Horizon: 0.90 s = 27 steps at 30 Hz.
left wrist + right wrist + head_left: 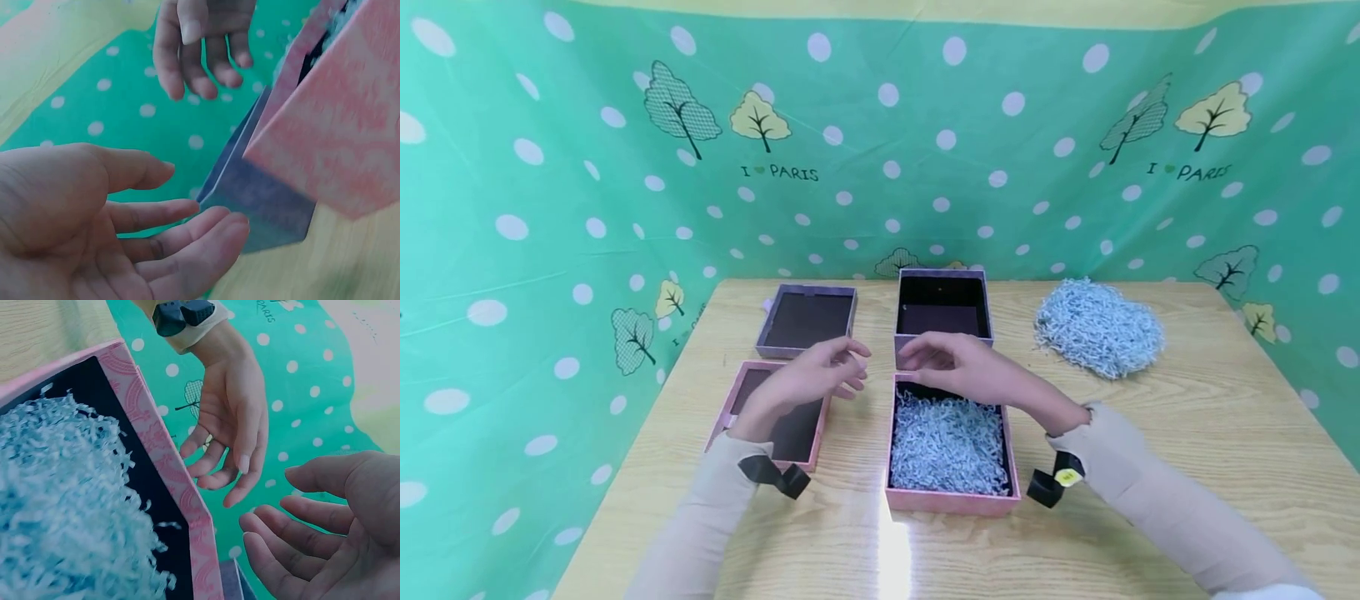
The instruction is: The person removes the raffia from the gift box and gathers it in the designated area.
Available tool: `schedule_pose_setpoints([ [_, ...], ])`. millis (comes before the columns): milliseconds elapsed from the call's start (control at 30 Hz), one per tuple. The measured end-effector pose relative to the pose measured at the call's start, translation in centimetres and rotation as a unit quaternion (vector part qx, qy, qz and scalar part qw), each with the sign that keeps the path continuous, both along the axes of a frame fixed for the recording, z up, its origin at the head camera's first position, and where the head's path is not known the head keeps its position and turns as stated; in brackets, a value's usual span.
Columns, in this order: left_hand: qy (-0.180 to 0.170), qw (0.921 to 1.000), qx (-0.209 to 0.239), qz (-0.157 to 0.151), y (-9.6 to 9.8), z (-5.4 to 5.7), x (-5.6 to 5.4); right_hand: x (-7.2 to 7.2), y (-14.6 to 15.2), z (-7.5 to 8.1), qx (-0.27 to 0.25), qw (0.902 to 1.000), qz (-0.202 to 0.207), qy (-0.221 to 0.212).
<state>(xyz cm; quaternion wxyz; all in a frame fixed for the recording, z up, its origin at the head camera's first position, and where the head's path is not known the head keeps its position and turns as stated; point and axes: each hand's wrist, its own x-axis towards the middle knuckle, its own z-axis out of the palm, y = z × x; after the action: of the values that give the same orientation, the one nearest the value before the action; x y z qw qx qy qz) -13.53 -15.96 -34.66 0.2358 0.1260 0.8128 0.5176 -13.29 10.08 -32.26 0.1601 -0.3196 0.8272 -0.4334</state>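
Note:
My left hand (820, 372) hovers over the far right part of a pink box lid (812, 460), fingers relaxed and holding nothing. Opposite it, my right hand (962, 364) hangs loosely above the far end of a pink box (951, 502), also with nothing in its fingers. Light-blue shredded paper (947, 442) fills that box. In the right wrist view a dark inner wall (156, 494) shows along one side of the paper. Just behind stands a purple box (942, 273) with a dark, bare inside, partly covered by my right hand.
A purple lid (811, 321) lies inside up at the back left, behind the pink lid. At the back right of the wooden table (1210, 417) sits a loose heap of light-blue shredded paper (1101, 327). A green dotted cloth (925, 167) hangs behind the table.

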Motion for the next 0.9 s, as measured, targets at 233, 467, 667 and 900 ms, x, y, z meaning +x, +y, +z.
schedule_pose_setpoints([
  [233,-0.053,0.9968,0.051,-0.03,1.9,-0.4,1.0,0.4,2.1,-1.0,-0.011,0.9997,0.002,-0.023],
  [467,-0.065,0.9955,0.059,-0.035,3.0,-0.9,1.8,1.3,3.2,-1.6,-0.019,0.9985,0.01,-0.051],
  [667,-0.061,0.9971,0.038,-0.027,3.8,-1.1,2.0,2.0,3.2,-2.1,-0.012,0.9977,0.021,-0.063],
  [900,-0.083,0.9961,0.029,-0.01,4.2,-1.2,2.3,3.0,2.6,-3.1,0.071,0.997,0.029,0.007],
])
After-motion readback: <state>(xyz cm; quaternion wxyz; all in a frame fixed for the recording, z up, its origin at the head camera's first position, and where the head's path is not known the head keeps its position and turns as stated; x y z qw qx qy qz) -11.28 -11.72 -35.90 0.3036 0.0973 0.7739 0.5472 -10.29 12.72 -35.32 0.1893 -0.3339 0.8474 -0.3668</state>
